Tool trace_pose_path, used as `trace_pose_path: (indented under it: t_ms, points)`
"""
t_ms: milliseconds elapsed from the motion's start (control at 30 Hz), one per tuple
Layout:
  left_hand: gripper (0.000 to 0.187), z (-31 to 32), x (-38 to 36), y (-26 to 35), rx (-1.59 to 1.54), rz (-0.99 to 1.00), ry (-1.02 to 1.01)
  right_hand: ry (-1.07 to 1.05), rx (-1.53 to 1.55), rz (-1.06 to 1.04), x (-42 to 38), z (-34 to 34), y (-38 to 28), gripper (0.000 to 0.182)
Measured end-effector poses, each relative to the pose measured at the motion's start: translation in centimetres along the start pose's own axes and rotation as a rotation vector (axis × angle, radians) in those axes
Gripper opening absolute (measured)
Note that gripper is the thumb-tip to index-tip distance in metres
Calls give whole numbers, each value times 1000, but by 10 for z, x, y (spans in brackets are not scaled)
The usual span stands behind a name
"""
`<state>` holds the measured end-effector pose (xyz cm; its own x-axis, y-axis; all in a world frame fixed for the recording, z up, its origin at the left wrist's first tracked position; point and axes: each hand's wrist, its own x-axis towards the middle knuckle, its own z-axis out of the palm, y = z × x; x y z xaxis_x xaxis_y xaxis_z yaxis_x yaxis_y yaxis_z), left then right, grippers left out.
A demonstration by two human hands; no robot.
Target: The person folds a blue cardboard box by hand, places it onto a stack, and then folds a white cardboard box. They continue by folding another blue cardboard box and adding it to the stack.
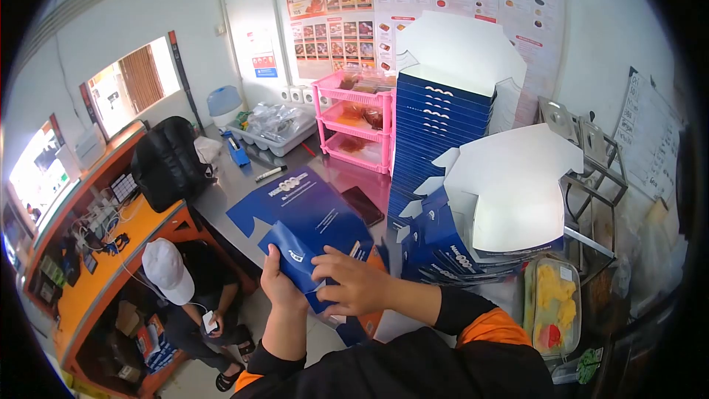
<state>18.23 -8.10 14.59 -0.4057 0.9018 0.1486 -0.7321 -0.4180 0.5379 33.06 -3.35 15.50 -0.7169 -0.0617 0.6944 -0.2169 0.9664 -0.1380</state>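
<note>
A blue printed cardboard box (303,199), partly unfolded, lies over the front edge of the metal counter, with an orange panel toward my body. My left hand (283,281) grips its raised blue flap from the left, thumb up along the edge. On the right side of the same flap, my right hand (351,281) presses with bent fingers. A dark phone (362,205) lies just behind the box. To the right, a tall stack of blue boxes (443,118) stands beside more folded boxes with a white open lid (517,199).
Behind are a pink three-tier rack (354,122), a grey tray of plastic bags (273,127) and a marker (271,174). A food container (552,307) sits at right. A seated person in a white cap (168,272) holds a phone at lower left, near a black backpack (171,162).
</note>
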Motion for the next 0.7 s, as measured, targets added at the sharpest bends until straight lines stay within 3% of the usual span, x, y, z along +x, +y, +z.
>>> trace_pose_path:
  t_ms: [167, 267, 300, 400, 567, 633, 700]
  points:
    - [35, -3, 1, 2, 101, 107, 13, -90, 112, -8, -2, -8, -2, 35]
    - [33, 3, -6, 4, 20, 113, -69, 203, -46, -119, -4, -1, 3, 31]
    - [32, 3, -10, 4, 64, 107, -126, 376, -62, -82, 0, -3, -2, 24]
    - [27, -1, -21, -9, 107, 82, -178, 550, -75, 18, 3, 8, -1, 20]
    - [23, -13, -7, -1, 58, 3, -164, 380, 30, -13, -1, 10, -10, 17]
    - [23, -43, -4, -4, 33, -145, -394, 494, -63, 58, 1, 15, 0, 16]
    - [31, -50, -6, -12, 89, -144, -485, 530, -153, 100, 2, 13, 5, 16]
